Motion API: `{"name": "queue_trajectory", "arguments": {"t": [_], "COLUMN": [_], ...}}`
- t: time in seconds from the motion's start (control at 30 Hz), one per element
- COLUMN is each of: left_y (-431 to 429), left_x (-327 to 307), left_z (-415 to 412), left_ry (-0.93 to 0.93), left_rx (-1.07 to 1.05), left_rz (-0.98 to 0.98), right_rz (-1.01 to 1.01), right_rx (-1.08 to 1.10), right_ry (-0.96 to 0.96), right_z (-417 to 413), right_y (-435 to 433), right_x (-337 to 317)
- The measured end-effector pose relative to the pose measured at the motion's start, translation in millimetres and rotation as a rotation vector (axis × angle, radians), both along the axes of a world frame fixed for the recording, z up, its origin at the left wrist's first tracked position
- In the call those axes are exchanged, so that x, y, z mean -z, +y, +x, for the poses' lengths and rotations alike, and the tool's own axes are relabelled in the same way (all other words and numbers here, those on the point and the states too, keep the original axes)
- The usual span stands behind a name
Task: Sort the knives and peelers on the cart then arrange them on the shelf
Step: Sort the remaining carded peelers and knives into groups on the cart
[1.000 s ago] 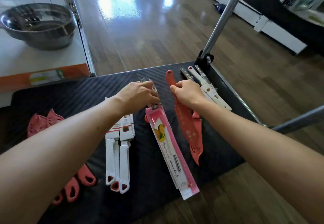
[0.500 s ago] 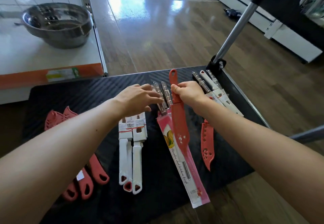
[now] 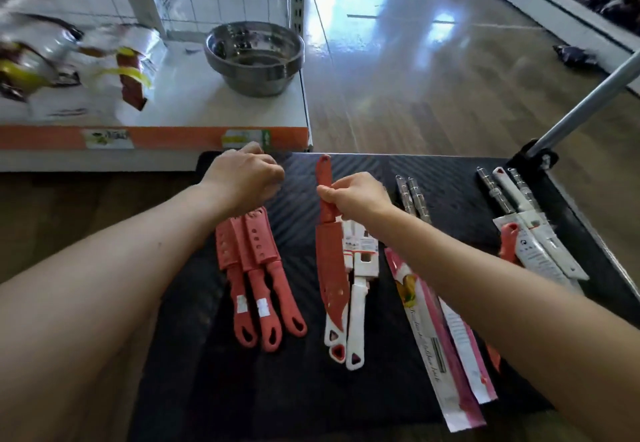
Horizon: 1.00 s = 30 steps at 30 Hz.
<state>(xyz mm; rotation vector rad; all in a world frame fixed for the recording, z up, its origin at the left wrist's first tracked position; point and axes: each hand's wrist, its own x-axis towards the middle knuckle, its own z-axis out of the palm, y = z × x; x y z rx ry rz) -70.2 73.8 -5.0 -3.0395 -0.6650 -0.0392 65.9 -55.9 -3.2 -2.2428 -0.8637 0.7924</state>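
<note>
Right hand (image 3: 356,195) was at the middle of the black ribbed cart deck (image 3: 294,389), its fingers (image 3: 334,194) wrapped tight round the handle of a red knife in a perforated red sheath (image 3: 332,268). The handle end pointed to 12 o'clock and the sheath tip to 6. The blade crossed a bunch of white-handled peelers (image 3: 360,303) whose looped ends lay toward 6. Resting on them or held just above, it could not be told.

Left hand (image 3: 242,178) sat at 10 o'clock on the deck, knuckles up, fingers (image 3: 266,171) curled under, right over the sheath tips of three more red sheathed knives (image 3: 256,268). Those lay side by side, handles toward 6. Whether those fingers pinched anything or only brushed the tips could not be told.

At 3 o'clock from the right hand lay two slim steel peelers (image 3: 410,195), touching each other. Under the right forearm ran long pink-and-white carded packs (image 3: 433,337), slanting toward 5 o'clock. In the 2 o'clock corner was a cluster of steel and white peelers on white cards (image 3: 519,220), with a red handle (image 3: 509,244) poking out just beside it. A grey metal cart bar (image 3: 588,102) rose from that corner.

Beyond the deck at 11 o'clock, a white shelf with an orange front strip (image 3: 173,136) carried a round stainless steel bowl (image 3: 254,57), with blurred packets (image 3: 128,71) at its 9 o'clock
</note>
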Motion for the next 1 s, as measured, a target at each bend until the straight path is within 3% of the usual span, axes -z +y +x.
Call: {"name": "queue_trajectory", "arguments": {"t": [0.33,1.0], "left_y": [5.3,1.5], "left_x": [-7.2,3.1], "left_z": [-50.3,-51.5], "left_ry": [0.089,0.107], "left_rx": [-0.21,-0.115], "left_rz": [-0.095,-0.088], "right_rz": [-0.052,-0.035], "right_rx": [-0.164,-0.253], "right_ry": [-0.002,-0.039], "right_z": [-59.2,-68.2], "right_y": [34.5,35.1], "right_x": [11.7,22.6]}}
